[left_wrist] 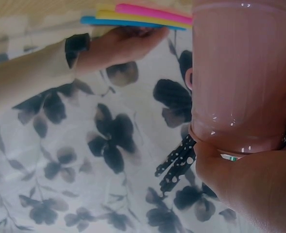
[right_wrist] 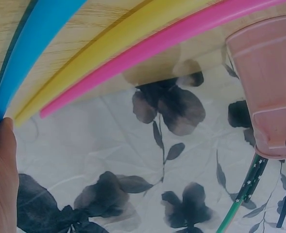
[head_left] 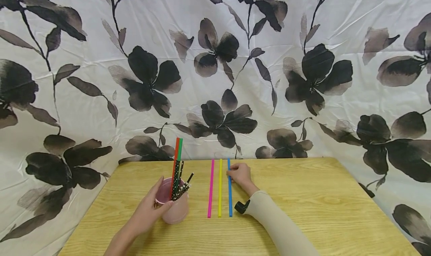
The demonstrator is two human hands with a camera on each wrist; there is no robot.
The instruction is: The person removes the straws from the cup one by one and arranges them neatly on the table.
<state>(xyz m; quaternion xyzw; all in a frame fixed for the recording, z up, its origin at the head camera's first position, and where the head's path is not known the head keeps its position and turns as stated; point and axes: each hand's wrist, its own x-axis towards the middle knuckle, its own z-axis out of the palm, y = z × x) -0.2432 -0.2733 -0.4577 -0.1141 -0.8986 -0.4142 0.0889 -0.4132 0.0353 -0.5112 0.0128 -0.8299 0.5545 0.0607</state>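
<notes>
On the left, a pink plastic cup (head_left: 176, 212) stands on the table, and my left hand (head_left: 148, 207) grips it round the side with the thumb at its rim. Out of the cup rise a red straw (head_left: 176, 151), a green straw (head_left: 180, 145) and several black straws (head_left: 190, 177) with white patterns. To the cup's right lie a pink straw (head_left: 211, 188), a yellow straw (head_left: 220, 188) and a blue straw (head_left: 230, 198), side by side and pointing away from me. My right hand (head_left: 240, 174) pinches the blue straw near its far end, as the right wrist view shows.
The wooden table (head_left: 293, 196) ends at a floral cloth (head_left: 269, 99) hanging behind it and at both sides. A black band with a small device (head_left: 242, 206) sits on the right wrist, over a light sleeve (head_left: 276, 222).
</notes>
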